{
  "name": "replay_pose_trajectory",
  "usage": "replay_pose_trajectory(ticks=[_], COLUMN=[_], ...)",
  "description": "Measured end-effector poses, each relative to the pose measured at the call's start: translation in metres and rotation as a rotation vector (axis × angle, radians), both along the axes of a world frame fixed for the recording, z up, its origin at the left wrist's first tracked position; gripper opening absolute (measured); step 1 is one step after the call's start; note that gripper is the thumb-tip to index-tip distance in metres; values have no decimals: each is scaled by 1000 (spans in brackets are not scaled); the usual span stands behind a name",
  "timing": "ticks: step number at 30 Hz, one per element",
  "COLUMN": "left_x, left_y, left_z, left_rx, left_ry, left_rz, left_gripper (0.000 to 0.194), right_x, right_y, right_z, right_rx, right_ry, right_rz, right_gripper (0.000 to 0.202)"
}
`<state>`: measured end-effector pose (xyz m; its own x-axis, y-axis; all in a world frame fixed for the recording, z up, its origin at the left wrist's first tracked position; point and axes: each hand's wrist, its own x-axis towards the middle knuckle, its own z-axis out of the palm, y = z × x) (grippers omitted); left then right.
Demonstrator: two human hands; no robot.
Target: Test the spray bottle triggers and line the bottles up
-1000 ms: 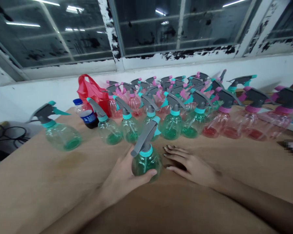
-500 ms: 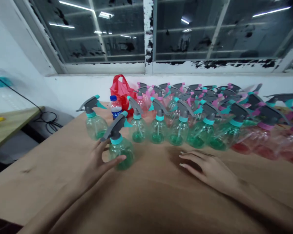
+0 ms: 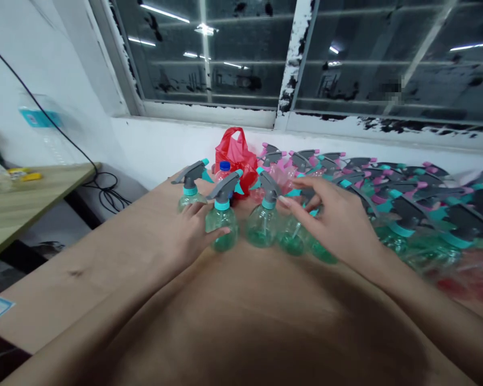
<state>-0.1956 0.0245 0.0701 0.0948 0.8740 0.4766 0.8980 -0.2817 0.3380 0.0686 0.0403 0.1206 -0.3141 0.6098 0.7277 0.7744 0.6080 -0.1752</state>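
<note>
My left hand is wrapped round the side of a green spray bottle with a grey and turquoise trigger head, its thumb across the front. The bottle stands upright at the left end of the row. Just behind my left hand is another green spray bottle, partly covered by the fingers. My right hand hovers over the row with thumb and fingers apart, its thumb tip close to the grey lever of a third green spray bottle. Whether the thumb touches that lever I cannot tell. The hand hides parts of several bottles.
Many spray bottles with pink or turquoise trims crowd the right and back of the wooden table. A red plastic bag and a blue-capped bottle stand behind. At left are a side table and black cable.
My left hand has moved the green spray bottle away from me, into line with the row. My right hand has risen from the table to the bottles. The view has turned left.
</note>
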Motion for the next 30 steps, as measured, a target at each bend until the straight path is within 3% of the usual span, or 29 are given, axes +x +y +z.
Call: replay_pose_trajectory(ticks=[8,16,19,25,30], left_x=[-1,6,3,-7,2], left_y=[12,15,9,0,-29], left_z=[3,7,2,-15,-27], left_rx=[24,-1,31,94,86], left_ry=[91,100,98,49,-10], left_rz=[6,15,8,32,25], left_gripper=[50,58,53,60,55], right_x=[-32,-48,-50,-49,-48], right_y=[27,36,35,23,5], right_z=[9,2,3,10,13], right_rx=[-57,-157,-215,-260,-290], right_ry=[-140,-216,-212,-246,-266], right_rz=[-177,-180,-163,-131,-70], right_gripper=[51,46,48,54,53])
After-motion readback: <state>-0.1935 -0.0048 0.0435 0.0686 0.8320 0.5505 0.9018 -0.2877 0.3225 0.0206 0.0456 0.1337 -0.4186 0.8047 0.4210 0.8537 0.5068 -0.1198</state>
